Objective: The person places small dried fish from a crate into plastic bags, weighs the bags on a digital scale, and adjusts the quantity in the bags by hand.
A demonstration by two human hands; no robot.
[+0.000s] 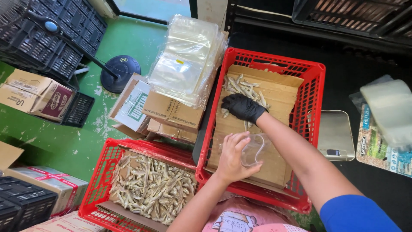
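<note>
small dried fish (pixel 245 88) heaped on cardboard, clear bag (pixel 254 149) open

From my feed, my right hand (pixel 243 107), in a black glove, rests on a small heap of dried silvery fish (pixel 242 87) lying on the brown cardboard liner (pixel 279 96) of the red slatted plastic crate (pixel 310 92). My bare left hand (pixel 232 155) holds a small clear plastic bag (pixel 254 149) just beside it. A second red crate (pixel 96 180) full of dried fish (pixel 150 187) sits nearby, below a stack of clear bags (pixel 186 60) on cardboard boxes (pixel 171 114).
</note>
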